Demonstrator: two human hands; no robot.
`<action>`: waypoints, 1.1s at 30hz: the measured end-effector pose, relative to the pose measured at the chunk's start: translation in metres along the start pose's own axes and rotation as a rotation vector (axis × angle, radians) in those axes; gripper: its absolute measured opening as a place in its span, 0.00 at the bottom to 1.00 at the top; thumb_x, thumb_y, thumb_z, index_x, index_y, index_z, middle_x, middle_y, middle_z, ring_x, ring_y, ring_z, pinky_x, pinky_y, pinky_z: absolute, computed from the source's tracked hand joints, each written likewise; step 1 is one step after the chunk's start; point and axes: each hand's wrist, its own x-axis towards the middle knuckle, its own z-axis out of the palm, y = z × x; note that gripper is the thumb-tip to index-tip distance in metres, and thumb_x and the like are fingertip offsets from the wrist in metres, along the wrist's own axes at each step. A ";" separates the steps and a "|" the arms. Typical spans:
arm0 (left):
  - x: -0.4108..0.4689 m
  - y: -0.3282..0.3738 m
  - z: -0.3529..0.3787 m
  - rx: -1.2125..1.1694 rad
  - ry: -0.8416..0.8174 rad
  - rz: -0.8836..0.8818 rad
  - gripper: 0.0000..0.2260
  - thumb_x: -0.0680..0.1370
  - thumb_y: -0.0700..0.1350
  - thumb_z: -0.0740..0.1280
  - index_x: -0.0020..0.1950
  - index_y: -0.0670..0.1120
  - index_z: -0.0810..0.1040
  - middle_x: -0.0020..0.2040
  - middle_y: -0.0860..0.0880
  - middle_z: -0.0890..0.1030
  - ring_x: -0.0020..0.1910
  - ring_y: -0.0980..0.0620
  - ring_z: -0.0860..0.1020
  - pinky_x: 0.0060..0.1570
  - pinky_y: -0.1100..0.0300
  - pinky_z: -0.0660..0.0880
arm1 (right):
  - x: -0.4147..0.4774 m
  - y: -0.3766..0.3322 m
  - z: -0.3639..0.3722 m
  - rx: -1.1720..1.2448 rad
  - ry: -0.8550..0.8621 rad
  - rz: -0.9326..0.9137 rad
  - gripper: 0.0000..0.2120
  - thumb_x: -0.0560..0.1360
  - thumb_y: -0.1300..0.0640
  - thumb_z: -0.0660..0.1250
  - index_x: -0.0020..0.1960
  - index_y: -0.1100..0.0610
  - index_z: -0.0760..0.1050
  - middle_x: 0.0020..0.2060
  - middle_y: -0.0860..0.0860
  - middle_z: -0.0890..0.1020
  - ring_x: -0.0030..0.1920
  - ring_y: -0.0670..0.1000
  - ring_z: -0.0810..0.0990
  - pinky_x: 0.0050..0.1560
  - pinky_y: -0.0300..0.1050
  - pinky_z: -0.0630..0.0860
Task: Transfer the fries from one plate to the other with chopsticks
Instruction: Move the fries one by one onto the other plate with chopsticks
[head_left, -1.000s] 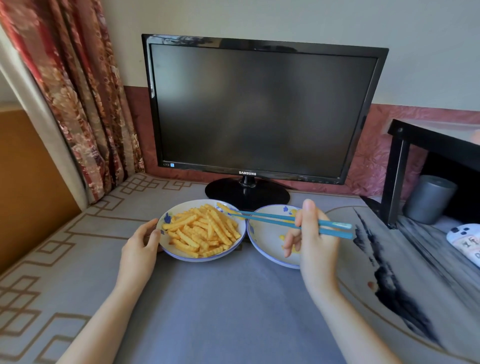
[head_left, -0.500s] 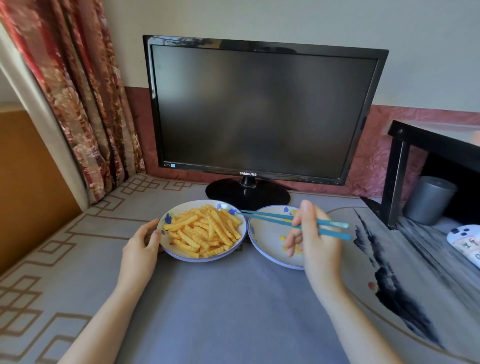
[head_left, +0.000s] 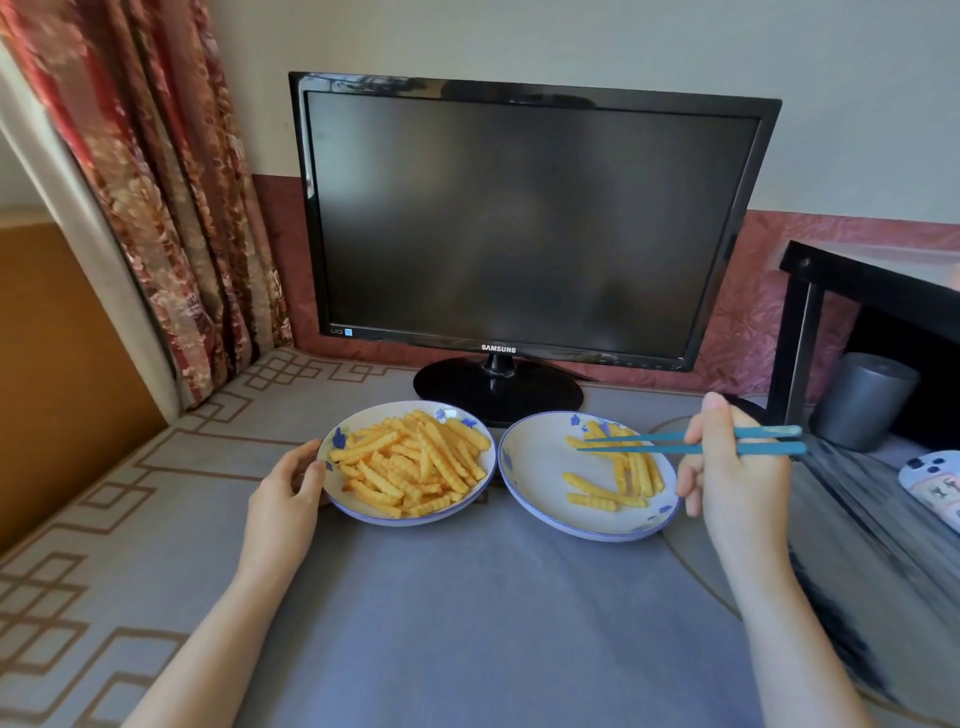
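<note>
- Right hand, gripping chopsticks, has swung right; tips, seemingly empty, over receiving plate
- Left hand clasps source plate rim, steadying fries

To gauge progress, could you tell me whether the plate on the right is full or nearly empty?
Nearly empty: the right plate holds only a few fries, with much bare white surface showing.
</note>
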 end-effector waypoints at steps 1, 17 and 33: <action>0.000 0.000 0.000 0.002 -0.001 -0.001 0.14 0.81 0.42 0.59 0.66 0.45 0.75 0.54 0.48 0.80 0.50 0.47 0.80 0.45 0.62 0.71 | 0.000 0.002 0.001 -0.018 -0.007 -0.005 0.20 0.82 0.51 0.56 0.33 0.57 0.68 0.17 0.57 0.69 0.17 0.52 0.63 0.20 0.39 0.60; 0.001 -0.002 -0.001 0.021 -0.003 0.007 0.14 0.81 0.42 0.59 0.66 0.47 0.75 0.56 0.48 0.81 0.53 0.46 0.80 0.49 0.59 0.71 | -0.010 -0.006 0.013 0.105 -0.037 0.048 0.20 0.81 0.51 0.58 0.33 0.59 0.66 0.18 0.57 0.69 0.17 0.54 0.64 0.20 0.37 0.61; 0.001 -0.001 0.000 0.023 -0.002 0.006 0.14 0.81 0.42 0.59 0.66 0.46 0.75 0.54 0.48 0.80 0.51 0.47 0.80 0.49 0.58 0.71 | -0.004 -0.006 0.006 0.144 -0.102 0.059 0.19 0.81 0.52 0.57 0.35 0.60 0.69 0.19 0.61 0.69 0.15 0.52 0.64 0.19 0.34 0.60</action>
